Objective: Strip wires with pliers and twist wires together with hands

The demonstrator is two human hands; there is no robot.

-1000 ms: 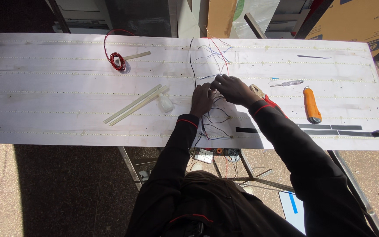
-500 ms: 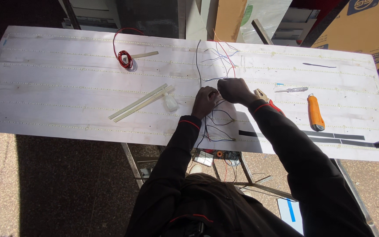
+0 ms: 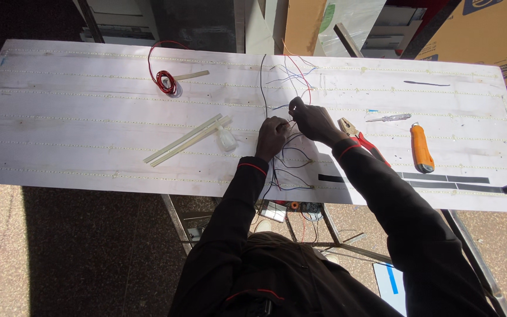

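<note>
While seen from the head view: long white counter [image 3: 89,117] with rows of small dots running lengthwise, both hands at its middle among a tangle of thin wires [image 3: 286,155]. Left hand [image 3: 272,136] resting on the surface, fingers curled together into the tangle; exactly which strand pinched, not discernible. Right hand [image 3: 312,121] just beside the left, almost touching, raised slightly, fingertips pinched shut on a thin wire near the thumb. Dark wire [image 3: 262,82] running from the hands toward the far edge; red and blue strands [image 3: 297,69] fanning out beside it; further loops of the tangle trailing toward the near edge and over it.

Left of the hands: small clear bottle [image 3: 226,139] lying near the left hand, touching the end of two pale flat strips [image 3: 186,140] laid side by side at a slant. Farther off, toward the far edge: coil of red wire [image 3: 165,81] with a short pale strip [image 3: 192,75] beside it.

Right of the hands: red-handled pliers [image 3: 356,135] partly under the right sleeve, slim screwdriver [image 3: 388,117], orange-handled tool [image 3: 422,148], black tape strips [image 3: 441,182] along the near edge, thin dark line [image 3: 426,83] near the far edge.
</note>
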